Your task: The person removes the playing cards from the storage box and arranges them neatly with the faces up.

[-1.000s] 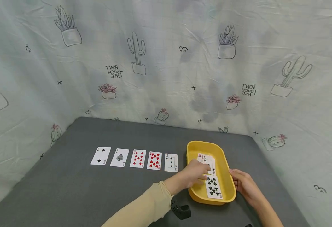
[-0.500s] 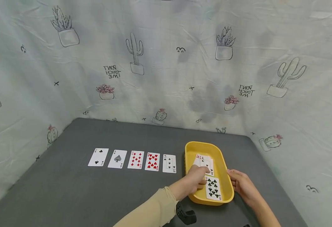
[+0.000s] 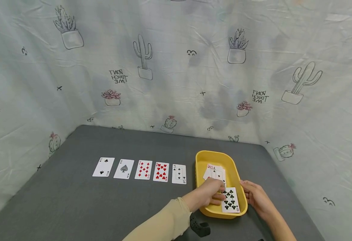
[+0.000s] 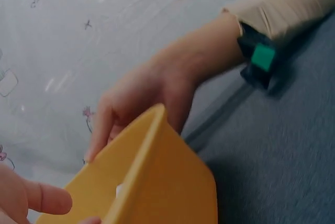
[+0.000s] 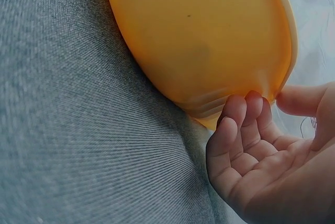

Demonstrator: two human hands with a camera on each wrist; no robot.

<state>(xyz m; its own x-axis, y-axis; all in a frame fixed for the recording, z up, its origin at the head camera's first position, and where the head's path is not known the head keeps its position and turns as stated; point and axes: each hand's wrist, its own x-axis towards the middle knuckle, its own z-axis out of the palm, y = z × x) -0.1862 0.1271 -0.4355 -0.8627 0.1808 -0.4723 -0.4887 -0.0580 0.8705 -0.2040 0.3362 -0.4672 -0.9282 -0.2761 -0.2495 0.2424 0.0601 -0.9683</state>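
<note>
Likely light and slick, the clubs card [image 3: 231,202] lifts best edgewise; left hand [image 3: 208,192] grip unclear, right hand [image 3: 257,197] pinches tray [image 3: 232,174] at right edge

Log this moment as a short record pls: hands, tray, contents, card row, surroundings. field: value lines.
left hand: inside tray, fingers at the clubs card's left edge; grip unclear
right hand: holds the tray's right rim
yellow tray: on gray tabletop, right of the row
tray contents: black ace overlapping other cards; clubs card, value unclear, nearer the person
row, left to right: two of clubs; ace of spades; nine of diamonds; hearts card, value unclear; three of clubs
backdrop: cactus-print curtain
</note>
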